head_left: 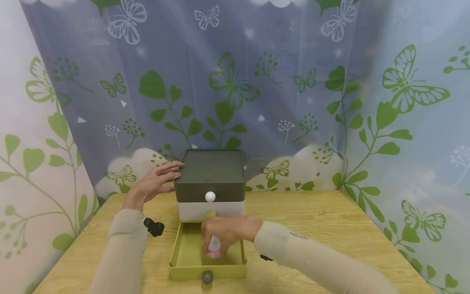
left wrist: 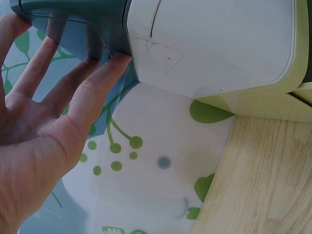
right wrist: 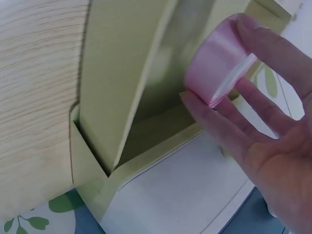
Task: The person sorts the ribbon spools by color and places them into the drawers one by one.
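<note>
A small three-tier drawer box (head_left: 211, 167) stands on the table, dark green on top, white in the middle, yellow-green at the bottom. Its bottom drawer (head_left: 183, 245) is pulled out, with a grey round knob (head_left: 207, 277) at the front. My right hand (head_left: 229, 232) holds a roll of pink ribbon (right wrist: 219, 61) between thumb and fingers, over the inside of that drawer. Fingertips of my left hand (left wrist: 53, 107) touch the left side of the dark green top tier (left wrist: 83, 14), the fingers spread and fairly straight.
The wooden table (head_left: 304, 228) extends to both sides of the box. Behind it and at both sides hangs a curtain (head_left: 286, 102) printed with butterflies and leaves. A white knob (head_left: 210, 197) sticks out from the top tier's front.
</note>
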A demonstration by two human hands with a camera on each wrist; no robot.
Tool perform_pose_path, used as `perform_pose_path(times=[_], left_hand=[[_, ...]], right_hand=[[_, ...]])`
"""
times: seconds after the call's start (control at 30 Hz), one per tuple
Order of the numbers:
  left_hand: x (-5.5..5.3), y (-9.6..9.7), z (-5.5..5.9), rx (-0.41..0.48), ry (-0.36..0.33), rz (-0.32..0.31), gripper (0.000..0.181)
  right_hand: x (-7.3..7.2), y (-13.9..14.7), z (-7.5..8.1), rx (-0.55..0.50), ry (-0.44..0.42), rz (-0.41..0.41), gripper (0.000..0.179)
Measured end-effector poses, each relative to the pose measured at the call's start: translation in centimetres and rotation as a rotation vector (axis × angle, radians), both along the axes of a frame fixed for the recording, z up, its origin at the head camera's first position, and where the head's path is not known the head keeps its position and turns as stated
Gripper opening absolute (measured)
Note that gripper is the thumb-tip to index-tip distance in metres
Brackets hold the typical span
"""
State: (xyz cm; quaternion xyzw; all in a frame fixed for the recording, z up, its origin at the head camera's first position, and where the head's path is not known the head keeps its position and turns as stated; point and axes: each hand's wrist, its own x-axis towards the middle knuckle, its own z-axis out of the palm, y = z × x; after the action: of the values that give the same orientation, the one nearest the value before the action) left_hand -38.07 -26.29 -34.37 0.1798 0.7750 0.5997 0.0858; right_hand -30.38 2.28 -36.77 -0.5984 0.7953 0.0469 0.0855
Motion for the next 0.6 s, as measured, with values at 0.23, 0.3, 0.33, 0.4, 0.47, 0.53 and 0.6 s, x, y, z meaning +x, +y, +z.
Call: perform_pose_path(times=[0.23,0.3,0.33,0.4,0.47,0.53,0.6], left_hand=[[0.1,0.0,0.1,0.003,-0.001,-0.007,0.060],[0.1,0.0,0.1,0.003,-0.003,-0.009,0.060],[0.2,0.0,0.1,0.003,-0.004,-0.009,0.060],[0.2,0.0,0.1,0.000,-0.001,-0.014,0.060],[0.3,0.0,0.1,0.000,-0.001,-0.014,0.060],[0.3,0.0,0.2,0.000,-0.001,-0.016,0.060],[0.3,0.0,0.2,0.001,-0.001,-0.016,0.059]], right_hand=[[-0.1,0.0,-0.9,0.014,-0.007,-0.008,0.025],[-0.2,0.0,-1.1,0.014,-0.003,-0.007,0.025],[-0.2,0.0,-1.3,0.013,-0.007,-0.010,0.025],[-0.3,0.0,-1.5,0.014,-0.009,-0.015,0.026],[-0.5,0.0,-1.7,0.014,-0.018,-0.019,0.026],[-0.6,0.0,-1.9,0.011,-0.023,-0.019,0.026],[-0.8,0.0,-2.1,0.009,-0.025,-0.017,0.025]])
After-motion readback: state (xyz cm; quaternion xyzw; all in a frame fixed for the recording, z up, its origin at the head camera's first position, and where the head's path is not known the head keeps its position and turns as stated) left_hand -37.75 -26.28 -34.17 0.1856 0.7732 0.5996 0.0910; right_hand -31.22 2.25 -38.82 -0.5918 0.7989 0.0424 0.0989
